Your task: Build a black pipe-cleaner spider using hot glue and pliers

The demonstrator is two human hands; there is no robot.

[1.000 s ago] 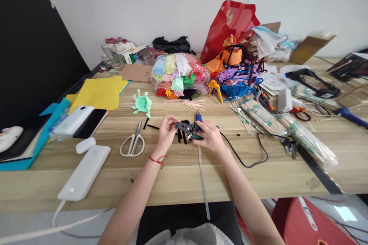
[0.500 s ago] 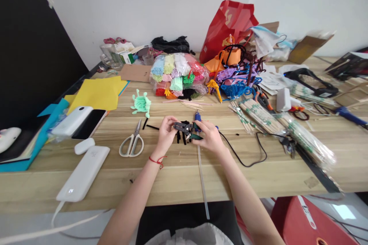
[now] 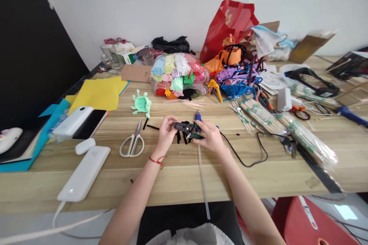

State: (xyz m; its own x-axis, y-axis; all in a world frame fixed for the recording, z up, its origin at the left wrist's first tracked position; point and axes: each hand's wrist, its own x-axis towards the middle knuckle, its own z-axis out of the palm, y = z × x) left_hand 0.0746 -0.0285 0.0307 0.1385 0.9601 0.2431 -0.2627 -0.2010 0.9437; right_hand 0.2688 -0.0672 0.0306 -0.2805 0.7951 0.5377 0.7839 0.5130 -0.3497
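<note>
My right hand (image 3: 211, 136) is closed around the green handles of wire-stripper pliers (image 3: 184, 126), whose dark jaws point left. At the jaw tips my left hand (image 3: 166, 132) is pinched shut; what lies between its fingers is hidden. Short black pipe cleaner pieces (image 3: 178, 137) show beneath the pliers. Another black piece (image 3: 153, 126) reaches out left of my left hand, and I cannot tell whether it is held. Just behind the pliers lies a blue glue gun (image 3: 198, 116), with a long clear glue stick (image 3: 202, 180) running toward me over the table edge.
White-handled scissors (image 3: 132, 143) and a green fuzzy pipe cleaner figure (image 3: 141, 104) lie to the left. A bag of coloured pipe cleaners (image 3: 179, 74) sits behind. Bundled wooden sticks (image 3: 307, 138) and a black cable (image 3: 258, 157) are on the right, a white power bank (image 3: 84, 172) at front left.
</note>
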